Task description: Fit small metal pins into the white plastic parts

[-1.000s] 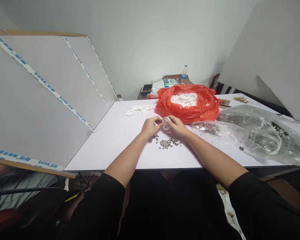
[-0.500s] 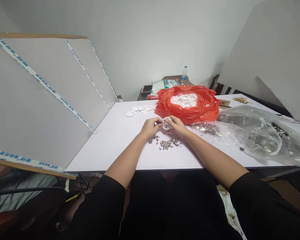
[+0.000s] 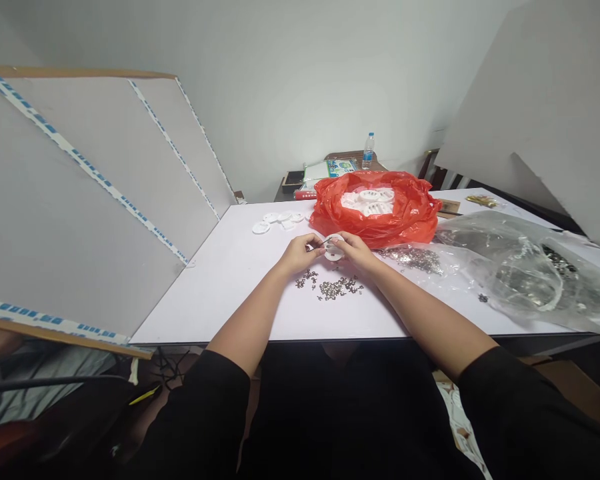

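My right hand [image 3: 355, 252] is closed on the edge of a white round plastic disc [image 3: 334, 257] with holes in it, held just above the table. My left hand [image 3: 298, 254] pinches a thin, dark, pointed tool [image 3: 321, 245], possibly tweezers, whose tip reaches over the disc's face. Fingers cover part of the disc. On the table below both hands lies a loose pile of small metal pieces [image 3: 333, 289], with a smaller cluster [image 3: 307, 277] to its left.
A red plastic bag [image 3: 375, 230] filled with white discs [image 3: 373, 197] stands behind my hands. More white discs [image 3: 261, 228] lie at back left. Clear bags [image 3: 500, 260] of metal pieces spread on the right. A partition [image 3: 105, 187] borders the left; a water bottle [image 3: 369, 150] stands behind.
The tool in my left hand has tilted, its tip now higher on the disc. My left hand has shifted very slightly; the disc stays in my right hand.
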Demonstrator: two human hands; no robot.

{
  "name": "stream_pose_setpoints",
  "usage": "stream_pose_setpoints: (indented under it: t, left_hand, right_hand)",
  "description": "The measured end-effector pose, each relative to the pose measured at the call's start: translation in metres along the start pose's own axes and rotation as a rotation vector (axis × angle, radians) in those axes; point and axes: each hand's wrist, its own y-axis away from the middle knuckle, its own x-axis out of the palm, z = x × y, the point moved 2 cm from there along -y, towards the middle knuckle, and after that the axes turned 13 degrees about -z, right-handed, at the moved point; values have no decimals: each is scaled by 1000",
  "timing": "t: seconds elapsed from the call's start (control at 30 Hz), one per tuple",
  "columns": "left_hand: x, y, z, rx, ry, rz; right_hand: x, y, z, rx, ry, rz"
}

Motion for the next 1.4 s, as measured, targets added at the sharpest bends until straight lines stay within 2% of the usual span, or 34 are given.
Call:
stream_pose_setpoints:
  t: [0.2,0.4,0.53,0.77,0.9,1.03,1.2,1.4]
  left_hand:
    - [-3,2,-2,7,-59,10]
    - [-2,6,-5,73,-227,-14]
    - [1,7,-7,56,-188,8]
    - [1,4,-5,-67,-33,-53]
    - [3,3,-2,-125,-5,-68]
    - [5,4,-1,-125,2,-72]
    - [5,4,-1,-136,2,-53]
    - [5,3,-2,-107,56,-58]
  right_hand:
    - [1,-1,0,-3,9,-24]
    - [-3,-4,-2,-162,164,-70]
    - [-3,-5,-3,-190,182,-59]
    - [-2,-5,-1,-62,120,-154]
    - [-3,-6,-2,-178,202,-128]
    - [-4,-8,-6,-273,253,-115]
    - [-5,-8,-6,-301,254,-100]
    - [-5,-6,-3,-261,206,-87]
